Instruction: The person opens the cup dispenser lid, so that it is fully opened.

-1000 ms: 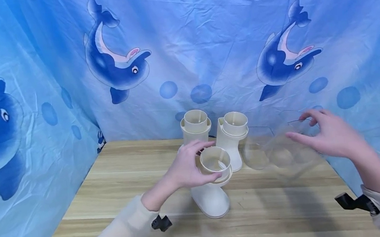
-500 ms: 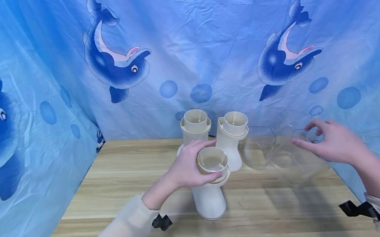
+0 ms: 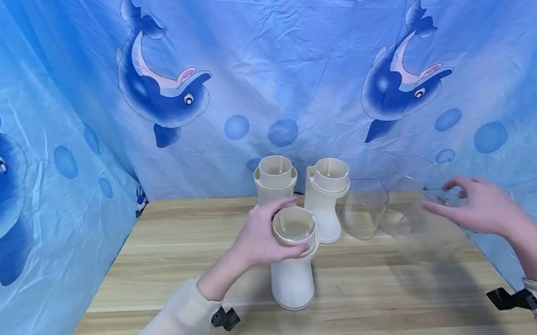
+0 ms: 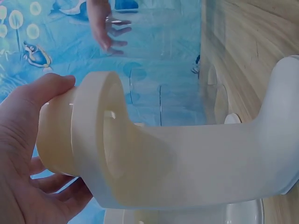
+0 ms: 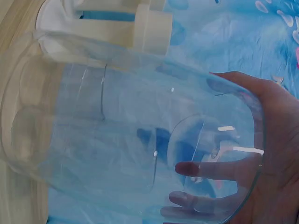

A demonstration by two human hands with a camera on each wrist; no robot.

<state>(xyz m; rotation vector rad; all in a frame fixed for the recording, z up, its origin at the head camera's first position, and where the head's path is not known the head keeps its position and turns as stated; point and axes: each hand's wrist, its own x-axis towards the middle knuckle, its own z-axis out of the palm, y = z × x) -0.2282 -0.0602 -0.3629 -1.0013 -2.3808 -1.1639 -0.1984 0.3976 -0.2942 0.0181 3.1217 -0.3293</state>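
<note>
My left hand grips the cream cup-like top of a boot-shaped stand, fingers and thumb around it. The stand's rounded foot points toward me; in the left wrist view its pale neck and wide collar show. Over the table's right side, my right hand holds a clear glass cylinder by its upper rim, thumb and fingers on opposite faces of the wall. The glass is so transparent that its lower edge is hard to make out in the head view.
Two similar cream stands, one at the back left and one right of it, stand behind the left hand. Clear glass cylinders stand beside them. A blue dolphin-print cloth hangs behind the wooden table.
My left hand has turned the stand slightly, so its foot swings from lower right to straight toward me. The right hand has moved a little right and nearer with the glass cylinder.
</note>
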